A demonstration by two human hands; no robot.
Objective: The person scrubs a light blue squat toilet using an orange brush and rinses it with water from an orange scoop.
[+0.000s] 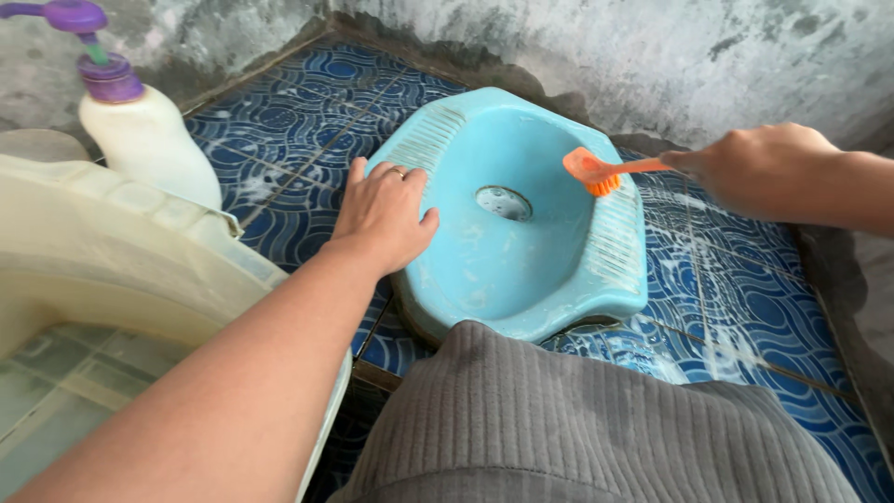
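A light blue squat toilet pan (pixel 484 270) is set into a floor of blue patterned tiles. My left hand (pixel 384 216), with a ring on one finger, rests flat on the pan's left ribbed footrest. My right hand (pixel 759 170) grips the handle of an orange brush (pixel 596 172). The brush head touches the inner right wall of the pan, close to the drain hole (pixel 504 202).
A white pump bottle (pixel 140 130) with a purple top stands at the left on the wet, soapy tiles (pixel 736 298). A pale plastic tub (pixel 112 251) holding water sits at the lower left. My grey-clad knee (pixel 568 428) fills the foreground. Rough concrete walls (pixel 652 56) close in behind.
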